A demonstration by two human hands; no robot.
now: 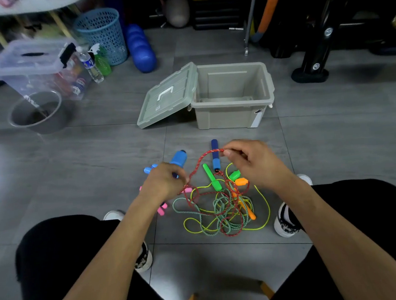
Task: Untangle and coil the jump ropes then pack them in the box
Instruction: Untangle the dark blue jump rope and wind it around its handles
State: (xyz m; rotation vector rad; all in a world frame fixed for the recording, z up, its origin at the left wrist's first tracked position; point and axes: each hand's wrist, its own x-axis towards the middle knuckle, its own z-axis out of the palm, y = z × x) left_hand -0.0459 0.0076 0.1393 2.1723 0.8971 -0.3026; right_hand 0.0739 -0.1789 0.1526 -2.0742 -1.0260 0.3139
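Home gym; exercise machine (340,27); foam roller (140,49)

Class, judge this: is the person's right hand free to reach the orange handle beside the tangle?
Probably not yet: the right hand pinches the red rope. The orange handle lies uncovered just below it, so releasing would clear the way.

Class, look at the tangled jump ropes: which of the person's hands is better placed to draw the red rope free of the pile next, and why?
The right hand, probably. It pinches the red rope at the top of a raised loop, clear of the pile. The left hand holds a blue handle and grips the rope low beside the tangle.
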